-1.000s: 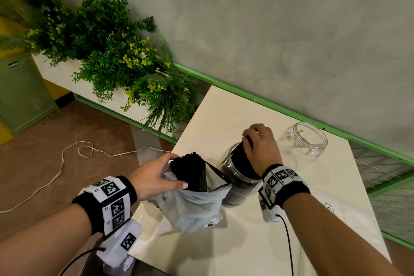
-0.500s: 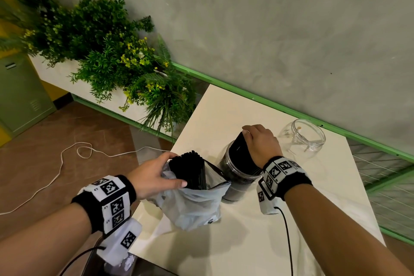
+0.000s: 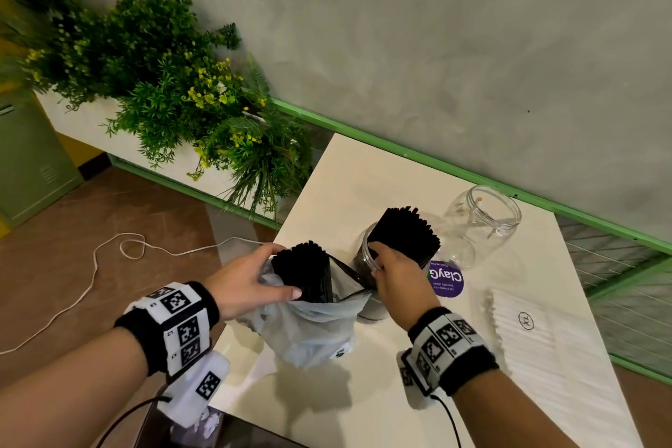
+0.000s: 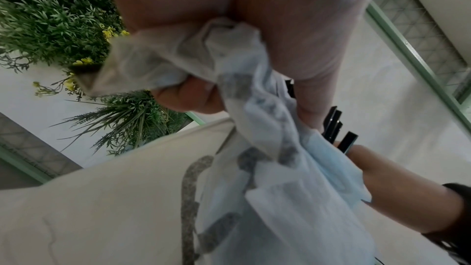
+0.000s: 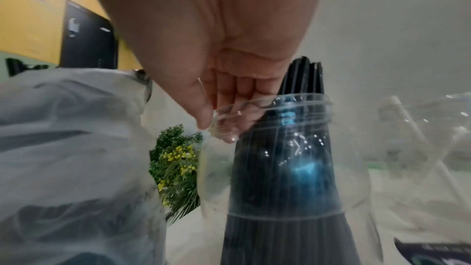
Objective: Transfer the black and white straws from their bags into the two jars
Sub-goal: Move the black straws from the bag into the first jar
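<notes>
Straws are the matter here: the thin black plastic straws [image 3: 305,271] left in the crumpled translucent plastic bag [image 3: 309,331] stand nearly upright, long axis vertical, tips just beyond the left hand [image 3: 247,284], whose fingers and thumb curl round the bag's gathered mouth and pinch the soft film. The right hand [image 3: 398,275] is just across from them, beside the bag's open lip, so it looks the nearer free hand for the next pull. Its straight fingers [image 5: 230,108] dip inside the threaded rim of the clear round plastic jar [image 3: 367,265] and press against the bundle of black straws [image 3: 403,236] already in it; it seems to steady the bundle, not to grip it, though the wrist view is blurred there. That bundle leans away from the right hand and stands well above the rim, stiff, smooth and tightly packed. Beyond the right hand a second clear jar [image 3: 480,222] stands near; whether it holds anything I cannot tell. To that hand's outer side the flat bag of white straws [image 3: 534,335] lies on the pale, glossy table [image 3: 363,171].
</notes>
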